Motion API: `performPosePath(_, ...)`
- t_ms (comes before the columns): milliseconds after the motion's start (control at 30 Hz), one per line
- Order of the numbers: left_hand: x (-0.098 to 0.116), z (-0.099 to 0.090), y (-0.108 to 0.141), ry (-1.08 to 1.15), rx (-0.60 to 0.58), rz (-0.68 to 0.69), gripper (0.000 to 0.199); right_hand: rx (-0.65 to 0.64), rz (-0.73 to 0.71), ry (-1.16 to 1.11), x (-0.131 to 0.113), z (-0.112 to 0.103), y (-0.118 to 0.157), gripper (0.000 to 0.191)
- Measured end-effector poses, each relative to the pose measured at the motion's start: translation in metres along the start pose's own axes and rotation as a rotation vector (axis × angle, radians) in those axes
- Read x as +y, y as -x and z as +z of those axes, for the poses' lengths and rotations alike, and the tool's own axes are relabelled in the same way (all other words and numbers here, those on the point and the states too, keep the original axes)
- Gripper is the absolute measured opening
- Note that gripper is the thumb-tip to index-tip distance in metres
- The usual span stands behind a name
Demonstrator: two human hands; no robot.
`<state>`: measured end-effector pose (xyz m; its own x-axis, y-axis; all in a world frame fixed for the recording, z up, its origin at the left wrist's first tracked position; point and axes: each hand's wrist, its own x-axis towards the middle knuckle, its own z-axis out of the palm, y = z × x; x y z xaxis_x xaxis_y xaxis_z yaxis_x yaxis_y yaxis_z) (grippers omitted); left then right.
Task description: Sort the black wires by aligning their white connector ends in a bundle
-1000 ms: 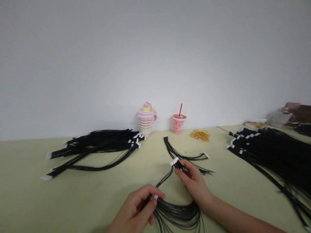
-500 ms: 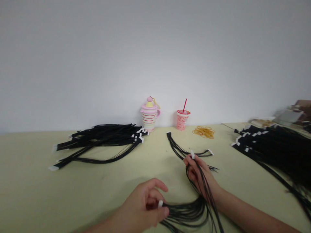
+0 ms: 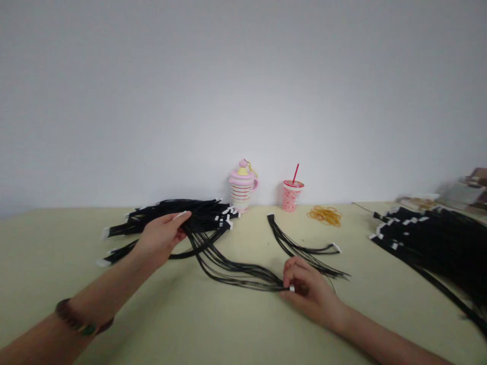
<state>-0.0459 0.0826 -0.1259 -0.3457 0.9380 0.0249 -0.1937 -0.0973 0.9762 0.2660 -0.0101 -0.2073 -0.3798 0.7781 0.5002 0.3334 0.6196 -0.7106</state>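
Observation:
A black wire harness (image 3: pixel 236 265) with white end connectors stretches between my two hands. My left hand (image 3: pixel 162 235) pinches its connector end, held up in front of the left pile of black harnesses (image 3: pixel 171 210). Low over the table, my right hand (image 3: pixel 310 291) grips the other end, where a small white connector shows beside the fingers. Just behind the right hand lies a separate black harness (image 3: pixel 289 243), one branch ending in a white connector and others in loose wire ends.
A striped pink lidded cup (image 3: pixel 241 192) and a pink tumbler with a red straw (image 3: pixel 291 195) stand by the wall. Yellow rubber bands (image 3: pixel 325 215) lie to their right. A large pile of black harnesses (image 3: pixel 429 238) covers the table's right side.
My left hand has moved up and left toward the left pile with one harness end. My right hand has come down toward the table, and the harness is now stretched out between them.

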Motion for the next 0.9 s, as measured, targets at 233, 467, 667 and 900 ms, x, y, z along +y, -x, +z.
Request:
performPosePath(233, 0.030, -0.014, -0.012, 0.163, 0.072, 0.052, 0.011, -0.079, -0.354, 0.463, -0.022, 0.019, 0.008, 0.016)
performPosePath(467, 0.032, -0.034, -0.034, 0.245, 0.170, 0.032, 0.017, -0.107, -0.361, 0.430, -0.050, 0.048, -0.012, 0.017)
performPosePath(667, 0.042, -0.062, -0.053, 0.275, 0.326, 0.017, 0.025, -0.118, -0.356, 0.358, -0.057, 0.076, -0.045, 0.016)
performPosePath(900, 0.057, -0.102, -0.066, 0.184, 0.413, 0.015, 0.024, -0.092, -0.619, 0.675, -0.025, 0.114, -0.096, 0.023)
